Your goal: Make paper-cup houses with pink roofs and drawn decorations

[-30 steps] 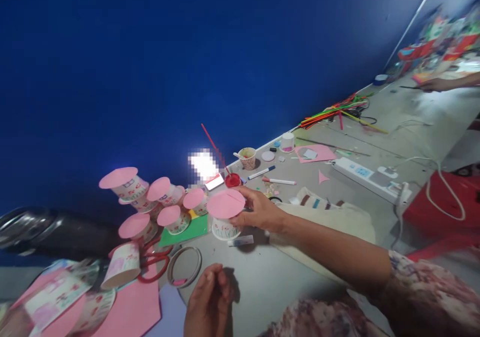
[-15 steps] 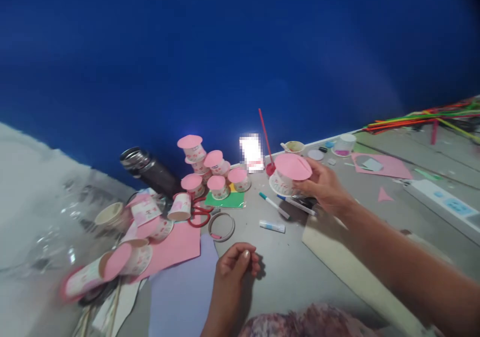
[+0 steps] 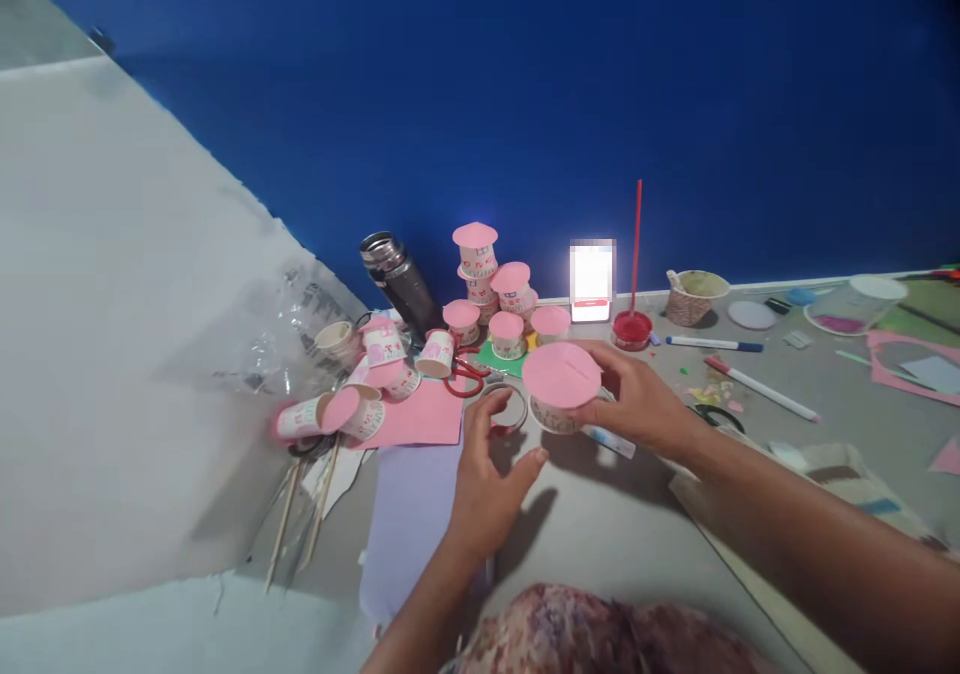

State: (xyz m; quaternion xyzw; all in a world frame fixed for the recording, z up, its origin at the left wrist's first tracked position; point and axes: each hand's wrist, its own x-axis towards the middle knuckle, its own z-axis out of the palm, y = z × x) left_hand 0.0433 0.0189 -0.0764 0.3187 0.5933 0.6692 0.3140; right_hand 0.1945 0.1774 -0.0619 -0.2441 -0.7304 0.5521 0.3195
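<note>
My right hand (image 3: 637,399) grips an upturned paper cup (image 3: 559,394) capped with a pink paper disc, held just above the grey table (image 3: 600,534). My left hand (image 3: 491,474) is raised beside the cup with fingers apart, thumb toward it, holding nothing. A glue stick (image 3: 611,441) lies under the right hand. A roll of tape (image 3: 510,406) sits just behind the left hand.
A pile of pink-topped cups (image 3: 487,294) stands at the back by a dark flask (image 3: 397,279), red scissors (image 3: 461,379) and pink paper (image 3: 420,416). A lit phone (image 3: 592,279), red paint pot (image 3: 631,328), markers (image 3: 757,386) and wooden sticks (image 3: 300,514) lie around.
My view swung left. The right hand brought the cup back toward me and lower. The left hand rose from a loose fist on the table and opened beside the cup.
</note>
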